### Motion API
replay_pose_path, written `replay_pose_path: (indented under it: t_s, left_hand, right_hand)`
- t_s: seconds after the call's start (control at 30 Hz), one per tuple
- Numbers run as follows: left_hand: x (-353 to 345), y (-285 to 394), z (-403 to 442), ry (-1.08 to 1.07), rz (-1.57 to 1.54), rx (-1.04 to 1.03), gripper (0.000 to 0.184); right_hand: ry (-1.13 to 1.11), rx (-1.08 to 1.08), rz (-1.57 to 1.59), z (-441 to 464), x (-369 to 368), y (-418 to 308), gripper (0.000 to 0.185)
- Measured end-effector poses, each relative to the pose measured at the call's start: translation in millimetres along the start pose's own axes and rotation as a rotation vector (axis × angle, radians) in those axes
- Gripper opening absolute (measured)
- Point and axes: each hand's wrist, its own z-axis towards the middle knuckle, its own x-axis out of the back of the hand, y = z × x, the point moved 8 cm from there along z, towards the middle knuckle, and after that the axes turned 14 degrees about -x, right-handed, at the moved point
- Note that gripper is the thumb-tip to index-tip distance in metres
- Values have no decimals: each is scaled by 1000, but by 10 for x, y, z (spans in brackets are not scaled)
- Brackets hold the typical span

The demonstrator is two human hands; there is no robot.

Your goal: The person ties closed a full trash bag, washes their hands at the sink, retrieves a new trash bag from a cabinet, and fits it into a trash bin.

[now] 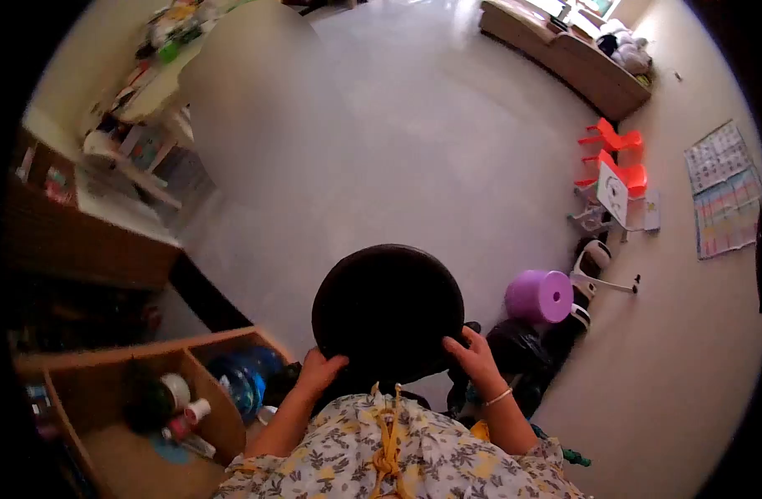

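A round black object (pixel 388 312), dark all over like a basin or a stool seat, is held in front of my body. My left hand (pixel 321 372) grips its lower left edge, thumb on the near side. On the lower right edge my right hand (pixel 471 353) holds it the same way, with a bracelet at the wrist. The fingers of both hands are partly hidden behind the rim. Dark material hangs just below the round object, too dark to make out.
A wooden shelf (pixel 190 353) with bottles and jars stands at the lower left. A purple stool (pixel 537 296) and black bags (pixel 514 349) lie at the right. Red chairs (pixel 618 141) line the right wall. A blurred area covers the upper left floor near a cluttered table (pixel 160 87).
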Motion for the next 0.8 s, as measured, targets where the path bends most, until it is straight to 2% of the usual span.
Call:
replay_pose_path:
  t_s: [0.07,0.1,0.17,0.3,0.33,0.4,0.47,0.57,0.63,0.67,0.8]
  left_hand:
    - [-166,393,500,-48,-85,27,28]
    - [-286,533,699,-75,-155,76,24]
    - [-496,835,1134,-94,-197,130,23]
    - [-1140,1630,1811,-29,-328,216,21]
    - [-1210,1666,1971,-47,-322,203,21]
    - [-1559,1717,2240,41,-492,308,21]
    - [-1838,1859,2511,53,-493,286,20]
    - [-2205,2342,2846,80,-508,253,24]
    - [-2345,2668,3019,166,-395,204,28]
    - [-2429,2595,3252,78,-425,159,30]
    - [-2576,3046,3908,189,-398,192,29]
  right_hand:
    - [148,-30,-2,68,432,-135,41]
    - [253,86,-25,14,669,-338,44]
    - [340,-10,248,-226,914,-808,50]
    - [423,-47,492,73,1712,-695,54]
    - [500,-24,413,182,1805,-625,53]
    - [572,-37,347,399,2170,-639,52]
    - [644,147,277,815,2468,-1143,47]
    - [543,238,225,1546,2706,-1831,39]
    - [298,153,182,1995,2703,-2209,38]
    - [286,158,168,2139,2738,-2372,38]
    - [186,216,257,2840,2914,-3010,40]
